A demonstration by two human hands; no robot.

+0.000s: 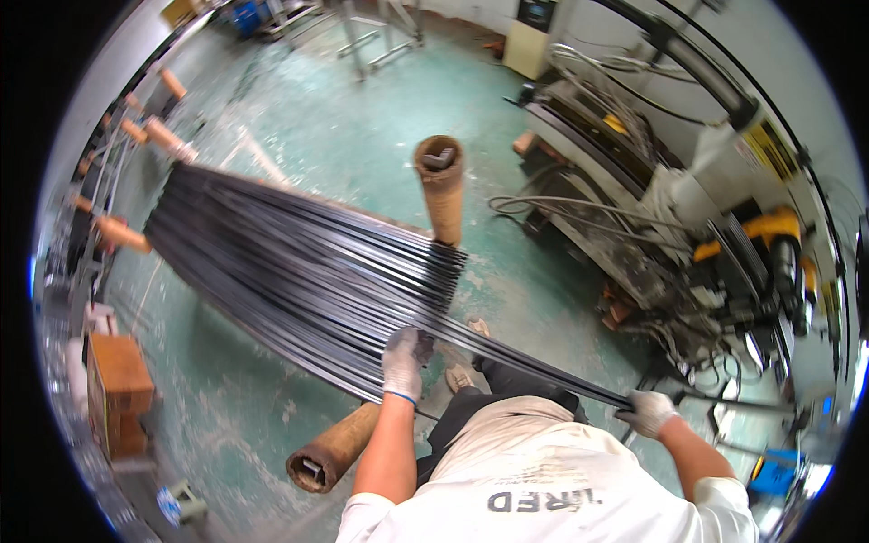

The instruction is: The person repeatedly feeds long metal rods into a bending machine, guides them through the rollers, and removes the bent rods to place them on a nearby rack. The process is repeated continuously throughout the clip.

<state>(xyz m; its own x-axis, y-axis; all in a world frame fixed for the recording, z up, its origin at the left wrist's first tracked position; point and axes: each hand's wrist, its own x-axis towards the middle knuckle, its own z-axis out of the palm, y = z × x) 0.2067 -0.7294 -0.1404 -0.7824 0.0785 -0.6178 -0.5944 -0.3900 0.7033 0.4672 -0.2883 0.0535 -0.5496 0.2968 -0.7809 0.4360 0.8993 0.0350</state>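
A wide layer of long dark metal bars (292,251) lies before me, side by side, blurred in places. Several of these, a narrow bundle of bars (529,364), stick out past the others toward my right side. My right hand (650,413), in a light work glove with dark fingers, is closed around the outer end of that bundle. At the near ends of the layer is my left hand (405,360), gloved too, against the bars just left of the bundle. Its fingertips are partly hidden, so its grip is unclear.
Upright brown tubes flank the layer, one tube (442,190) beyond it and another tube (333,448) at lower left. On the right stands a grimy machine (611,149) with loose cables (584,203) and a yellow power tool (753,234). A wooden box (121,373) is at left.
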